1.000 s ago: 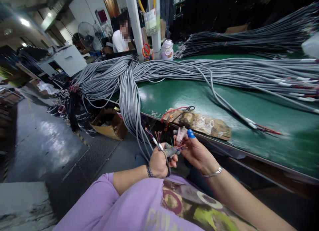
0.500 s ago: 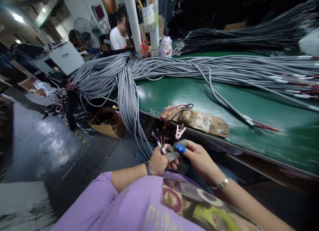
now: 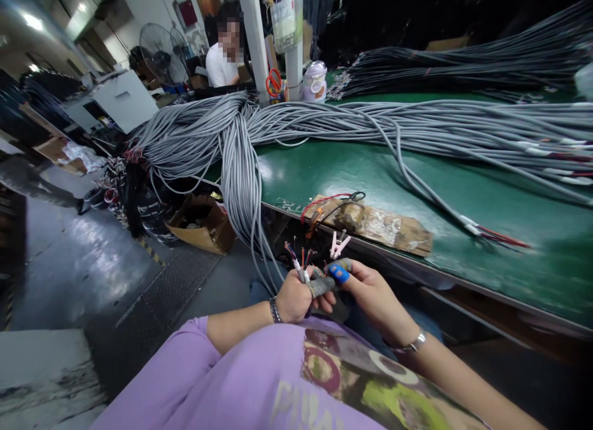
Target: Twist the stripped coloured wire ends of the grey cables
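Observation:
My left hand (image 3: 294, 300) is closed round the end of a grey cable (image 3: 302, 274), whose stripped coloured wires (image 3: 299, 257) stick up above my fist. My right hand (image 3: 370, 291), with a blue cap (image 3: 339, 273) on one fingertip and tape on others, pinches at the wire ends right beside the left thumb. Both hands sit in front of my lap, just below the front edge of the green table (image 3: 463, 195). A pink clip (image 3: 339, 243) hangs at that edge above my fingers.
A big bundle of grey cables (image 3: 241, 158) lies across the table and drapes over its left end to the floor. A taped cardboard strip (image 3: 380, 223) with red and black wires lies near the edge. A cardboard box (image 3: 199, 223) sits below; a person (image 3: 222, 53) sits far back.
My right hand has dropped from raised with its blue-capped finger up to pinching the wire ends beside my left thumb. The pink clip now shows clear above the fingers. My left hand has stayed put.

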### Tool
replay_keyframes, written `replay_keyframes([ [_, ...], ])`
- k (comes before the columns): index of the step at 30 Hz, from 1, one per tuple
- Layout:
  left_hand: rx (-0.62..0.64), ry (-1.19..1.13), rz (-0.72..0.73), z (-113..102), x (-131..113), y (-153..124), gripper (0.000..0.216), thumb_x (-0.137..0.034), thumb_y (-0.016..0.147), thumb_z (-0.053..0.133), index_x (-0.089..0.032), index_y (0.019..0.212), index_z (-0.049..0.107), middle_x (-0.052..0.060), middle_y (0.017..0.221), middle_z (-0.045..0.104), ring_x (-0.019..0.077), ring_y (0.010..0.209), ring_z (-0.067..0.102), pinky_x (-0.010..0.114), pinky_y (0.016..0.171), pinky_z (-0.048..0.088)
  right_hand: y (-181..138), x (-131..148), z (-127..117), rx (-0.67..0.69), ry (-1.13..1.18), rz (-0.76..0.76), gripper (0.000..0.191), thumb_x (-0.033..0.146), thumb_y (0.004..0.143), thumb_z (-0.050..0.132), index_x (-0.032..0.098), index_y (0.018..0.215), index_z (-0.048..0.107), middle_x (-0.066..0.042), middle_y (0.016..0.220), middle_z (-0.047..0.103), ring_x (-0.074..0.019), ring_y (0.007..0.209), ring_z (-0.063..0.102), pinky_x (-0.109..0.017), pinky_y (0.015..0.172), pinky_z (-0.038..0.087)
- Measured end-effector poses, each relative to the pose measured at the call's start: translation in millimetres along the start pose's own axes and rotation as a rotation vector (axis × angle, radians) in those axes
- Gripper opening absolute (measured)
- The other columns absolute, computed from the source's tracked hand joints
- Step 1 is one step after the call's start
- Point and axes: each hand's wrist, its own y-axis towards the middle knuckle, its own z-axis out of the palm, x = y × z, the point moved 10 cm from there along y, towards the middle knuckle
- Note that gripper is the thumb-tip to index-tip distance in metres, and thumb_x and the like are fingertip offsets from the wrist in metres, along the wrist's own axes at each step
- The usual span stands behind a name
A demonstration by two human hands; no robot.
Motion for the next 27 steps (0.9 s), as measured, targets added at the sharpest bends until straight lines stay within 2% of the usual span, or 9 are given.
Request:
replay_keyframes([
  [7,-0.011,-0.101,-0.025,0.2,-9.8,-3.6,0.049,-0.058,0.061,0.075,-0.013,0.068,0.057,0.002,0.053,0.061,0.0086,0.037,0.052,0.018,0.035,0.029,17.4,-19.8,-22.9,-0.012,0.311,0.156,0.040,0.059,0.072,0.070,0.020,0.077,0.070,-0.002,0.071,0.065,-0.0126,0.058,0.054,-0.027,0.059,0.050],
  [10,0.031,-0.144,-0.040,7.3,-13.5,-2.1,0.049,-0.057,0.058,0.078,-0.013,0.069,0.059,0.001,0.051,0.060,0.0089,0.036,0.051,0.018,0.035,0.030,29.8,-21.6,-16.4,0.028,0.336,0.216,0.043,0.062,0.073,0.067,0.020,0.079,0.070,-0.004,0.072,0.067,-0.0133,0.057,0.057,-0.027,0.055,0.049],
  [13,0.072,-0.190,-0.053,14.6,-15.9,2.1,0.048,-0.054,0.057,0.079,-0.013,0.069,0.058,0.000,0.050,0.059,0.0090,0.034,0.050,0.019,0.034,0.033,37.9,-12.5,-6.0,0.053,0.306,0.176,0.043,0.062,0.073,0.067,0.019,0.074,0.070,-0.003,0.063,0.064,-0.0137,0.053,0.055,-0.026,0.051,0.047],
  [17,0.120,-0.209,-0.078,20.5,-16.4,8.3,0.046,-0.051,0.056,0.081,-0.013,0.068,0.058,0.000,0.050,0.058,0.0083,0.033,0.049,0.019,0.033,0.032,40.1,-1.1,-2.8,-0.002,0.298,0.086,0.044,0.063,0.071,0.069,0.019,0.069,0.068,-0.002,0.058,0.063,-0.0129,0.050,0.053,-0.026,0.048,0.043],
  [22,0.152,-0.181,-0.077,21.9,-15.2,14.4,0.046,-0.052,0.056,0.081,-0.012,0.066,0.059,0.000,0.049,0.057,0.0075,0.033,0.047,0.019,0.033,0.032,38.8,-7.3,2.1,-0.007,0.387,0.163,0.041,0.061,0.068,0.072,0.020,0.077,0.070,-0.002,0.062,0.066,-0.0151,0.051,0.057,-0.026,0.044,0.044],
  [27,0.143,-0.183,-0.088,22.8,-10.6,17.9,0.046,-0.051,0.054,0.081,-0.012,0.065,0.061,0.000,0.048,0.055,0.0071,0.034,0.044,0.019,0.032,0.031,39.7,-7.3,1.0,-0.045,0.455,0.168,0.037,0.055,0.067,0.076,0.020,0.070,0.067,-0.001,0.060,0.066,-0.0143,0.049,0.057,-0.027,0.045,0.046],
])
